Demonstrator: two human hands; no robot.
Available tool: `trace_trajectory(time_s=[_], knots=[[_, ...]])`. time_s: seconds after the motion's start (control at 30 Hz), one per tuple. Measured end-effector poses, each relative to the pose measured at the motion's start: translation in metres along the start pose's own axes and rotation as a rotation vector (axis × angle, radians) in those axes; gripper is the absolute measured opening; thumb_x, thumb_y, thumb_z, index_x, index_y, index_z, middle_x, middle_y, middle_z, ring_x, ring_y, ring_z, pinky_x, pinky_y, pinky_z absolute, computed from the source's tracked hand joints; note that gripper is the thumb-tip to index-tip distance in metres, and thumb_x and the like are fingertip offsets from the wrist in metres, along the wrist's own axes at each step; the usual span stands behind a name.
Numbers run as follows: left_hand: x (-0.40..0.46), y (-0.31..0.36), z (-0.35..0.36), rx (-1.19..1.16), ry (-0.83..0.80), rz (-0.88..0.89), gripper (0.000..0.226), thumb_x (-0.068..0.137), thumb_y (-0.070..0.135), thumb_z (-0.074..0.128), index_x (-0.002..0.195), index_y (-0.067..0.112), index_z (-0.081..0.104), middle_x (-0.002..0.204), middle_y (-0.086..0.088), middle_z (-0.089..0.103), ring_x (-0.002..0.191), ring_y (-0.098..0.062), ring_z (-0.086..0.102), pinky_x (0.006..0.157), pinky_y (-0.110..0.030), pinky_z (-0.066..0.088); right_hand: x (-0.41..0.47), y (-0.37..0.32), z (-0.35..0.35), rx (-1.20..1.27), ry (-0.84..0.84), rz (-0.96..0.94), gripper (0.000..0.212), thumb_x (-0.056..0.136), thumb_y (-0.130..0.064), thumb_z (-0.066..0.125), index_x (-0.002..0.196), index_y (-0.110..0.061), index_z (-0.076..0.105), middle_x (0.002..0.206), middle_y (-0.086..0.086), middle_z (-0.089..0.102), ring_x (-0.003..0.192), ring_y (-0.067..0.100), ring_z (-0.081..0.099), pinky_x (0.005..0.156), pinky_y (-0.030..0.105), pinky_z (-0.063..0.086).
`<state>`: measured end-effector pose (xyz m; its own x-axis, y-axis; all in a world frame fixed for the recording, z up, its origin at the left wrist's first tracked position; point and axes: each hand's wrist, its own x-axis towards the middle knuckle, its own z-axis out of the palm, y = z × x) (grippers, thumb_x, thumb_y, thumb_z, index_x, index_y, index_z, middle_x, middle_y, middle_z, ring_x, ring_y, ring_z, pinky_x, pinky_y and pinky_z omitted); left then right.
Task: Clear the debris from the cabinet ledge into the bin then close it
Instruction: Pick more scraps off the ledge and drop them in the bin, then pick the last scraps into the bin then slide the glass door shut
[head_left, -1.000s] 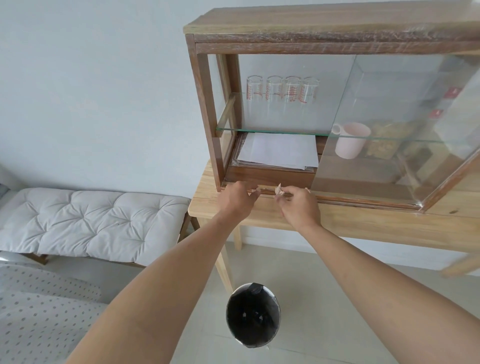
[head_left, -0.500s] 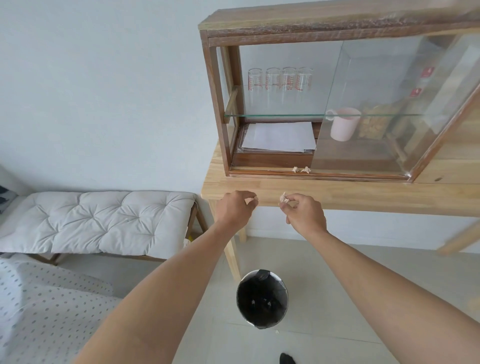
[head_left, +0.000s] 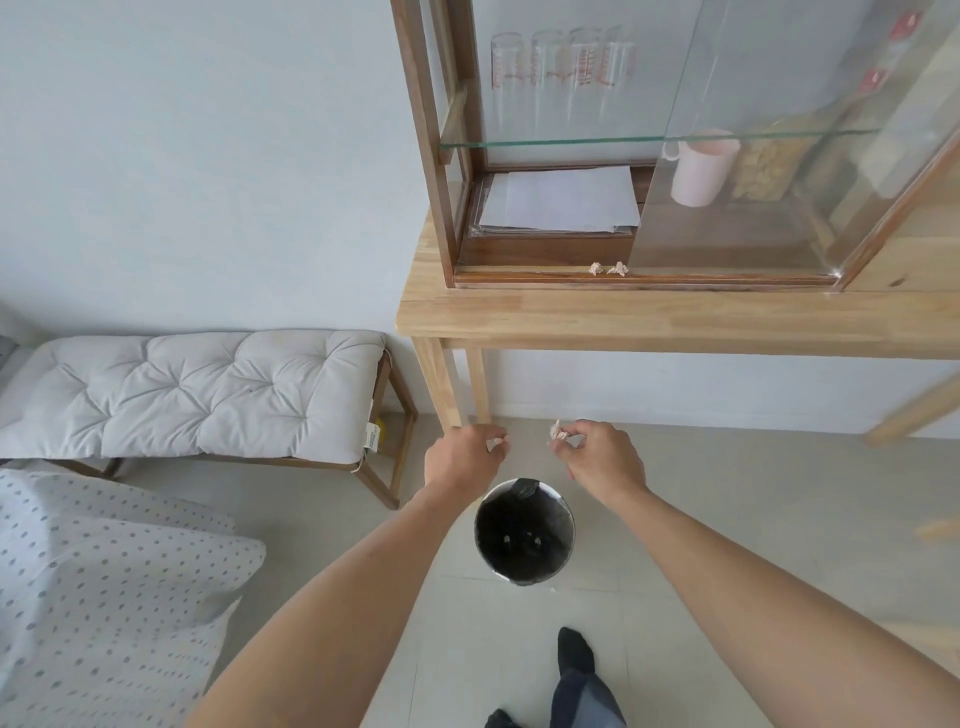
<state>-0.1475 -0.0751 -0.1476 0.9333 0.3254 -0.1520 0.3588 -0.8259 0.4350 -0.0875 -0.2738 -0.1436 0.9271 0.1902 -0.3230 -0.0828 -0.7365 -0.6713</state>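
Your hands hold paper scraps above the open bin.

The round black-lined bin (head_left: 524, 531) on the pale tiled floor already holds a few scraps. Your left hand (head_left: 461, 458) and right hand (head_left: 602, 460) each pinch a crumpled scrap; two more scraps (head_left: 608, 268) lie on the wooden cabinet ledge (head_left: 519, 275), beside the glass door (head_left: 779, 156).
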Motion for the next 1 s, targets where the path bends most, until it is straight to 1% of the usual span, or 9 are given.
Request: trace_trajectory(time_s=[0.1, 0.17, 0.3, 0.37, 0.47, 0.53, 0.63, 0.8, 1.0], knots=[[-0.005, -0.007, 0.019, -0.004, -0.023, -0.026, 0.025, 0.102, 0.049, 0.060, 0.121, 0.041, 0.074, 0.110, 0.005, 0.076, 0.096, -0.023, 0.070, 0.074, -0.031, 0.050, -0.001, 0.018, 0.014, -0.026, -0.035, 0.019, 0.022, 0.096, -0.052, 0.066, 0.102, -0.036, 0.079, 0.063, -0.008, 0.076, 0.071, 0.009, 0.072, 0.062, 0.028, 0.047], [-0.005, -0.009, 0.029, 0.000, -0.048, -0.047, 0.024, 0.102, 0.048, 0.060, 0.120, 0.041, 0.074, 0.108, 0.006, 0.076, 0.093, -0.022, 0.071, 0.075, -0.033, 0.054, 0.000, 0.027, 0.022, -0.052, -0.070, 0.035, 0.023, 0.095, -0.054, 0.065, 0.101, -0.036, 0.079, 0.061, -0.009, 0.076, 0.068, 0.005, 0.071, 0.061, 0.027, 0.045], [0.000, -0.011, 0.046, 0.022, -0.071, -0.077, 0.025, 0.101, 0.051, 0.059, 0.120, 0.044, 0.073, 0.110, 0.006, 0.075, 0.096, -0.022, 0.070, 0.072, -0.031, 0.050, 0.007, 0.041, 0.032, -0.090, -0.159, 0.066, 0.025, 0.094, -0.054, 0.067, 0.105, -0.036, 0.079, 0.066, -0.009, 0.078, 0.076, 0.011, 0.075, 0.072, 0.031, 0.056], [0.004, -0.010, 0.052, 0.021, -0.085, -0.097, 0.030, 0.100, 0.053, 0.058, 0.127, 0.044, 0.069, 0.113, 0.006, 0.075, 0.101, -0.023, 0.070, 0.078, -0.034, 0.054, 0.013, 0.045, 0.034, -0.094, -0.204, 0.070, 0.028, 0.094, -0.054, 0.067, 0.111, -0.034, 0.077, 0.072, -0.007, 0.079, 0.081, 0.015, 0.077, 0.082, 0.035, 0.061], [0.010, -0.010, 0.055, 0.020, -0.113, -0.128, 0.040, 0.098, 0.054, 0.060, 0.135, 0.043, 0.063, 0.108, 0.006, 0.074, 0.101, -0.024, 0.069, 0.085, -0.039, 0.057, 0.023, 0.047, 0.034, -0.118, -0.235, 0.073, 0.038, 0.094, -0.054, 0.068, 0.125, -0.033, 0.073, 0.092, -0.003, 0.083, 0.099, 0.022, 0.077, 0.092, 0.041, 0.060], [0.014, -0.011, 0.053, 0.015, -0.113, -0.141, 0.041, 0.097, 0.054, 0.061, 0.136, 0.041, 0.063, 0.104, 0.006, 0.073, 0.099, -0.024, 0.068, 0.084, -0.039, 0.057, 0.030, 0.046, 0.031, -0.136, -0.228, 0.079, 0.044, 0.094, -0.054, 0.067, 0.132, -0.032, 0.071, 0.101, -0.002, 0.083, 0.108, 0.023, 0.075, 0.098, 0.042, 0.059], [0.017, -0.011, 0.047, 0.007, -0.092, -0.144, 0.041, 0.099, 0.052, 0.062, 0.138, 0.039, 0.063, 0.112, 0.003, 0.074, 0.101, -0.025, 0.069, 0.083, -0.039, 0.058, 0.038, 0.043, 0.024, -0.149, -0.195, 0.080, 0.050, 0.094, -0.056, 0.066, 0.137, -0.031, 0.069, 0.105, -0.003, 0.082, 0.112, 0.023, 0.073, 0.101, 0.041, 0.057], [0.017, -0.009, 0.029, 0.000, -0.054, -0.117, 0.042, 0.102, 0.049, 0.060, 0.142, 0.035, 0.061, 0.121, -0.001, 0.074, 0.107, -0.026, 0.070, 0.083, -0.038, 0.058, 0.041, 0.031, 0.008, -0.120, -0.131, 0.044, 0.049, 0.096, -0.055, 0.066, 0.136, -0.028, 0.070, 0.082, -0.009, 0.079, 0.105, 0.022, 0.074, 0.093, 0.038, 0.057], [0.008, -0.002, 0.001, -0.019, 0.013, -0.071, 0.042, 0.102, 0.049, 0.060, 0.141, 0.033, 0.062, 0.113, 0.002, 0.075, 0.100, -0.023, 0.070, 0.083, -0.038, 0.057, 0.028, 0.015, -0.011, -0.093, -0.042, 0.008, 0.047, 0.096, -0.056, 0.065, 0.135, -0.029, 0.069, 0.092, -0.004, 0.080, 0.106, 0.024, 0.074, 0.096, 0.041, 0.057]])
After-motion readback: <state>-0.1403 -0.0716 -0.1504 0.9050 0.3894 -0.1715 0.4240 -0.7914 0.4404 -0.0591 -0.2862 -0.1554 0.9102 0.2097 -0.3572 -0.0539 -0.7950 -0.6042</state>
